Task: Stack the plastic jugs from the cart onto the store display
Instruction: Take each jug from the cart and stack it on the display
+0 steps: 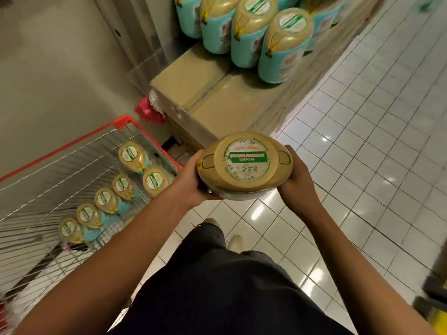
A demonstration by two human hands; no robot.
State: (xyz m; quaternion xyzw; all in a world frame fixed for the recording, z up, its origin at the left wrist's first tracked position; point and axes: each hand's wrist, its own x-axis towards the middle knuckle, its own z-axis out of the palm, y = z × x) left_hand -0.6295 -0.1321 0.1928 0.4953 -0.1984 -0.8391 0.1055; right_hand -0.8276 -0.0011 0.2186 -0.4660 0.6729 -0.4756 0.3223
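I hold one plastic jug between both hands at mid-frame, its tan lid with a green-and-white round label facing me. My left hand grips its left side and my right hand grips its right side. Several more jugs with teal labels stand in the wire cart at lower left. At the top, the store display of wrapped brown cartons carries several stacked jugs along its far part.
A beige wall runs behind the cart at left. Red plastic is wedged between the cart and the display. White tiled floor spreads to the right. My dark-trousered leg and a shoe are below the jug.
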